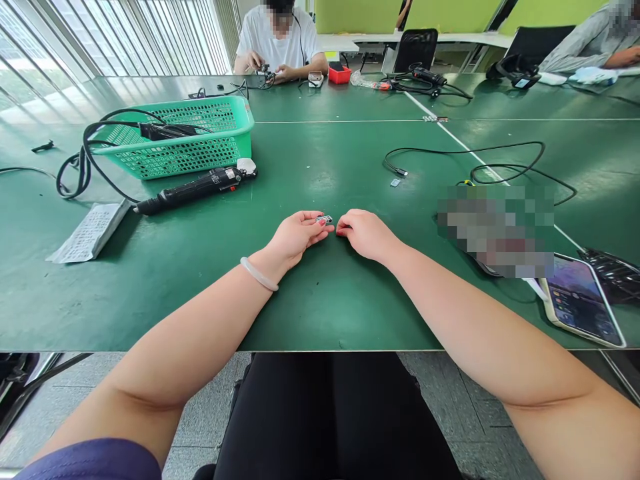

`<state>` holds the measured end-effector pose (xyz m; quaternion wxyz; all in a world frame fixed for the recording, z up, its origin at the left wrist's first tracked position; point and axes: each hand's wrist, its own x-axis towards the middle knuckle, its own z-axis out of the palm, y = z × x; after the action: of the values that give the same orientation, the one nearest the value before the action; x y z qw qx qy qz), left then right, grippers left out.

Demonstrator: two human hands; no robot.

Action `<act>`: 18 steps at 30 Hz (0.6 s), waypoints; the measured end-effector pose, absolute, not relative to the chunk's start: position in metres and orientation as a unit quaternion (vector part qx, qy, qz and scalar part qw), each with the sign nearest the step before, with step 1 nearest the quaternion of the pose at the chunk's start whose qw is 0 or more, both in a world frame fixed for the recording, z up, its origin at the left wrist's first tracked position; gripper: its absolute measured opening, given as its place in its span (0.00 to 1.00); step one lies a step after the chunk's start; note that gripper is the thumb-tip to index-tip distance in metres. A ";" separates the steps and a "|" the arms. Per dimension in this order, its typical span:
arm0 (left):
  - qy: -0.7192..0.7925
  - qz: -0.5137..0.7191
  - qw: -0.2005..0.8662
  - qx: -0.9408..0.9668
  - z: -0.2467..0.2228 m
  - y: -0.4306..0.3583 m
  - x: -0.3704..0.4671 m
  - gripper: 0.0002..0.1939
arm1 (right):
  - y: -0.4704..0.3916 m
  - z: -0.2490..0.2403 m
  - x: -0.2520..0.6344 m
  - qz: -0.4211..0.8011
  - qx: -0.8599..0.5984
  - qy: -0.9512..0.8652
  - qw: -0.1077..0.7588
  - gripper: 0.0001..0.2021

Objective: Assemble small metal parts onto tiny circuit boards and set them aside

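Note:
Between the thumb and fingers of my left hand [297, 237] is a small metallic piece [325, 219], silvery and patterned, too small to name. My right hand [367, 235] is just to its right, apart from it by a narrow gap. Its fingers curl in, thumb and fingertips together, and whether they pinch anything is hidden. Both hands are low over the green table [320, 293], near its front edge. A pale bangle rings my left wrist.
To the left are a green basket [175, 150] with cables, a black electric screwdriver [200, 187] and a folded paper [90, 230]. On the right lie a black cable [465, 152], a small chip-like piece [395, 182] and a phone [583, 297]. A person [280, 40] works opposite.

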<state>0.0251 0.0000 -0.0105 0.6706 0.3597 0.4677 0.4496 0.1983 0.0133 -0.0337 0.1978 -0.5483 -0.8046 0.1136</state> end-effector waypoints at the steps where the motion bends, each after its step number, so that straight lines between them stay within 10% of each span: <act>1: 0.467 0.450 0.670 0.361 -0.011 0.000 0.025 0.06 | 0.014 -0.034 0.199 0.115 -0.549 -0.805 0.196 0.10; 18: 0.470 0.444 0.666 0.372 -0.011 0.002 0.024 0.06 | 0.016 -0.029 0.200 0.122 -0.542 -0.806 0.206 0.10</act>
<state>0.0243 0.0018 -0.0115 0.6660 0.3723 0.4698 0.4440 0.2004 0.0157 -0.0294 0.2060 -0.5416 -0.8058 0.1220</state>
